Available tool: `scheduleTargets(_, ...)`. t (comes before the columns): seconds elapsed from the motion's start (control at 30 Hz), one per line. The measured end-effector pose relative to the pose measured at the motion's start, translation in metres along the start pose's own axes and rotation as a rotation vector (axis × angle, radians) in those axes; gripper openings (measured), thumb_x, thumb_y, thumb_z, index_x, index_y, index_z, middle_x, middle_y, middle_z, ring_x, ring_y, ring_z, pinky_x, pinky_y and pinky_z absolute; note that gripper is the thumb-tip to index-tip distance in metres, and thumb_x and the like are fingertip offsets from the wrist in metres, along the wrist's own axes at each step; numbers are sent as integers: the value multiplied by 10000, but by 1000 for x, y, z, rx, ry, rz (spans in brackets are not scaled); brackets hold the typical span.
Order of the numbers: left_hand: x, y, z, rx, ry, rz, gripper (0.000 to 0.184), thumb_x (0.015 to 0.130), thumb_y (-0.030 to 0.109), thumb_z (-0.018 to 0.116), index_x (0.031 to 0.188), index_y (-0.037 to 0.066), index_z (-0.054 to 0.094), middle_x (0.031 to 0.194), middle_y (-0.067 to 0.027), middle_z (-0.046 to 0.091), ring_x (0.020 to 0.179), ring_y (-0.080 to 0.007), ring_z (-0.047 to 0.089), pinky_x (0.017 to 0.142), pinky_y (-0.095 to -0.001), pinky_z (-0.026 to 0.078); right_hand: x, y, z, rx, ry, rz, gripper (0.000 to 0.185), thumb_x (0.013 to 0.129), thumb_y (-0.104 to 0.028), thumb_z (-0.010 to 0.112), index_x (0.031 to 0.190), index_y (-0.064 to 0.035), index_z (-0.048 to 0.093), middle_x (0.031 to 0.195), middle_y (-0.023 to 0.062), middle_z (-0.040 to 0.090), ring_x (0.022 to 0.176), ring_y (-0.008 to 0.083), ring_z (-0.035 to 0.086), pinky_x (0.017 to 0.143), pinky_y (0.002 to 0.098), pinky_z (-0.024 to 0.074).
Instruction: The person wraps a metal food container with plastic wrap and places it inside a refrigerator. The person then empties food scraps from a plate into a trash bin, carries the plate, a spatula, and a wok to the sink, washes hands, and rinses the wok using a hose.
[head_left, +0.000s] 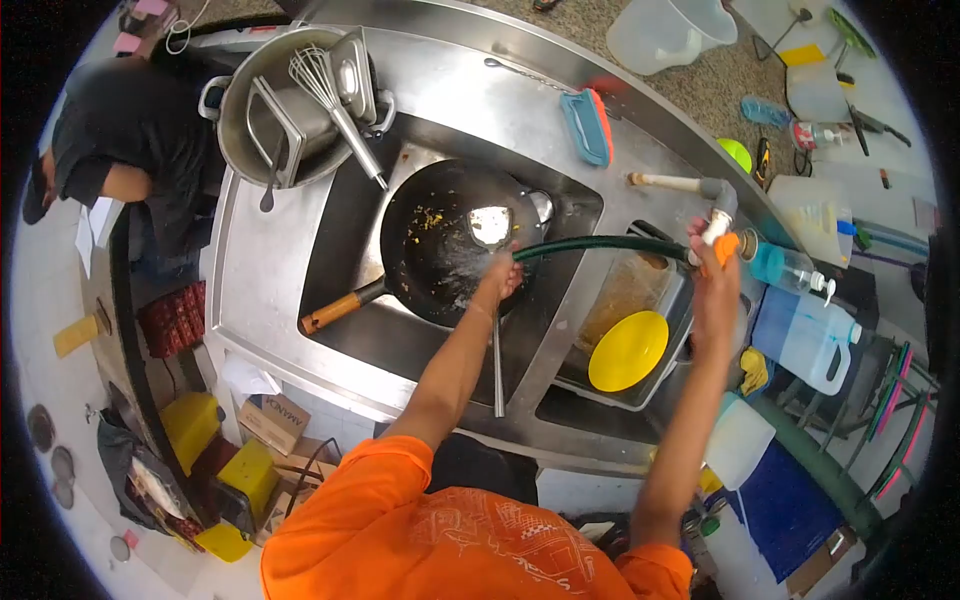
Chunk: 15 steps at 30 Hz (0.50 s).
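Observation:
My left hand [502, 276] is closed around the end of a green hose [590, 242], with water spraying from it into a dark wok [410, 262]. Yellow food bits cling inside the wok, whose wooden handle [330, 313] points to the lower left. A metal spatula [490, 226] lies with its blade in the wok; its long handle passes beneath my left hand toward the sink's front edge. At the right, my right hand [714, 270] has its fingers around the tap [718, 226], by its orange handle [727, 248]. The hose runs from this tap.
A large pot [232, 150] at the upper left holds metal pans and a whisk [318, 80]. The right basin contains a tray and a yellow bowl [628, 350]. A blue brush [586, 128] lies behind the sink. Bottles and a jug [805, 335] stand right; a person [130, 150] is at left.

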<state>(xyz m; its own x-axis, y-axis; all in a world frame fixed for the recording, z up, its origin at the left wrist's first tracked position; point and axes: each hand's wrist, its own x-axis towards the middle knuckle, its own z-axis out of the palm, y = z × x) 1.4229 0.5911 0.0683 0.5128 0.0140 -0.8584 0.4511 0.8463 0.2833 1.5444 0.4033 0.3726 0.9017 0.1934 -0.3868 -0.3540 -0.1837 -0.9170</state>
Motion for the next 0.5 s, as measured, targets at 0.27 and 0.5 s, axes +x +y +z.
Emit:
scheduleTargets(0.27, -40, 34, -46, 702, -76, 283, 232, 930, 229, 555, 1080, 61, 611, 743, -13, 584, 590, -89, 531, 520, -230, 431, -75, 218, 181, 423, -21, 106, 238, 931, -28, 504, 1154, 36, 558, 1042, 133, 618, 972, 194, 619, 834, 322, 531)
scheduleTargets(0.5, -84, 37, -126, 343, 6, 284, 266, 913, 48, 536, 1177, 17, 548, 1024, -94, 631, 890, -197, 647, 792, -254, 526, 26, 327, 230, 877, 178, 431, 286, 892, 33, 491, 1166, 112, 504, 1157, 180, 586, 1051, 319, 607, 997, 390, 496)
